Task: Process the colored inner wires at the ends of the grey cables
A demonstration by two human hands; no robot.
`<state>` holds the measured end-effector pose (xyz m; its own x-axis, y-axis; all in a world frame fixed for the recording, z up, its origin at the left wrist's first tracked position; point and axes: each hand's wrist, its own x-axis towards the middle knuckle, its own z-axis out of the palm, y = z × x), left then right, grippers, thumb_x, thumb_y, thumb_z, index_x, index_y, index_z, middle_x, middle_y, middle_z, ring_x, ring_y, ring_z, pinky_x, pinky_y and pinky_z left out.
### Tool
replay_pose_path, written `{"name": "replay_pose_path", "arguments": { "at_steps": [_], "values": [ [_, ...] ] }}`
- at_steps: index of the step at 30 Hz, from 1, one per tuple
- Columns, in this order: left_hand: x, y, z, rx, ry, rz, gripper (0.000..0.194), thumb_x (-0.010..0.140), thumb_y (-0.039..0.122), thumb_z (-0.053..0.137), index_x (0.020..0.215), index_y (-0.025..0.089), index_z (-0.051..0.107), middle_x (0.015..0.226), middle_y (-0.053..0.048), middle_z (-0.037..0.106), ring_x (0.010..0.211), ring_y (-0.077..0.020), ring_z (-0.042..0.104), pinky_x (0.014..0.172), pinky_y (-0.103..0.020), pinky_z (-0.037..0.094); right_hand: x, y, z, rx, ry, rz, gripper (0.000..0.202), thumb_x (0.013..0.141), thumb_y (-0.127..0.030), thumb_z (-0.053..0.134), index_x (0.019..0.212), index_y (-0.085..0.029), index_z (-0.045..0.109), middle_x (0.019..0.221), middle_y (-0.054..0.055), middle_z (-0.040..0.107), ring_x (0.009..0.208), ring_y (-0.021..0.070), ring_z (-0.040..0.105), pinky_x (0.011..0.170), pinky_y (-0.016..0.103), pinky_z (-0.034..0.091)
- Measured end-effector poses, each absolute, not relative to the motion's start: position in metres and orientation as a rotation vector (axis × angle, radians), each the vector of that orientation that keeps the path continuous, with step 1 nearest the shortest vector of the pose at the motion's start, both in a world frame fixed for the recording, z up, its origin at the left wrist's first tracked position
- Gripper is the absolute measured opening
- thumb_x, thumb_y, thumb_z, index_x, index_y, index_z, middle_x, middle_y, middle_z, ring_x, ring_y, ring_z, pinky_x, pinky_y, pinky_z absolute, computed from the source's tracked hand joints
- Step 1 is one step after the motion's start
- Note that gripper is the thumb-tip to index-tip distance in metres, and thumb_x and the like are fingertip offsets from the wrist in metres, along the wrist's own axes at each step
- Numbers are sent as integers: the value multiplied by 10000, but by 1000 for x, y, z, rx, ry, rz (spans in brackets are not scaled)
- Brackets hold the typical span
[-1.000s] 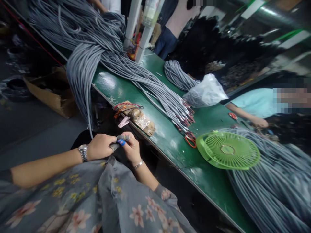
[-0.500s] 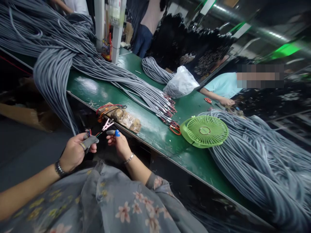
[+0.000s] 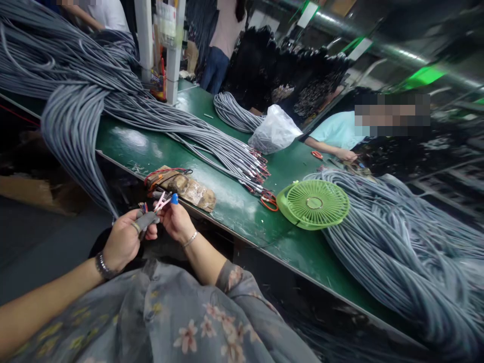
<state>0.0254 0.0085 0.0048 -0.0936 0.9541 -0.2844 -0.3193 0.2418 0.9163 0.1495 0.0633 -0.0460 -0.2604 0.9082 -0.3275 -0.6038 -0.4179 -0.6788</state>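
Note:
My left hand (image 3: 126, 234), with a grey cover on its thumb, is closed on the end of a grey cable whose thin coloured wires (image 3: 143, 206) stick up from the grip. Close at its right is my right hand (image 3: 176, 219), fingers pressed together by the left thumb; a blue wrap is on one fingertip. What the right fingers pinch is too small to make out. A pink clip (image 3: 162, 201) stands between the hands, in front of a taped wooden block (image 3: 189, 189) at the table edge, with red and black wires on it.
Grey cable bundles (image 3: 181, 123) lie along the green table (image 3: 234, 201), more (image 3: 397, 242) at the right. A green fan (image 3: 313, 201), orange-handled scissors (image 3: 269, 200) and a plastic bag (image 3: 274, 130) are there. A person in light blue (image 3: 338, 131) works across the table; others stand behind.
My right hand has moved in against my left hand, and its fingers have closed together. The whole view has shifted slightly.

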Motion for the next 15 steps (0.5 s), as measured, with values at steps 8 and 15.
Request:
{"name": "replay_pose_path", "arguments": {
  "at_steps": [8, 15],
  "values": [
    [30, 9, 2, 600, 1222, 1248, 279, 439, 349, 897, 619, 215, 732, 460, 22, 668, 412, -129, 597, 432, -224, 497, 141, 71, -52, -789, -429, 1902, 593, 1004, -789, 756, 805, -234, 690, 768, 11, 703, 653, 175, 605, 653, 301, 548],
    [32, 7, 4, 587, 1263, 1206, 257, 413, 359, 871, 556, 220, 708, 449, 13, 665, 405, -120, 576, 426, -223, 481, 138, 69, -54, -816, -409, 1884, 625, 978, -832, 755, 793, -241, 671, 738, 0, 698, 640, 170, 577, 643, 299, 547]
  ]
}}
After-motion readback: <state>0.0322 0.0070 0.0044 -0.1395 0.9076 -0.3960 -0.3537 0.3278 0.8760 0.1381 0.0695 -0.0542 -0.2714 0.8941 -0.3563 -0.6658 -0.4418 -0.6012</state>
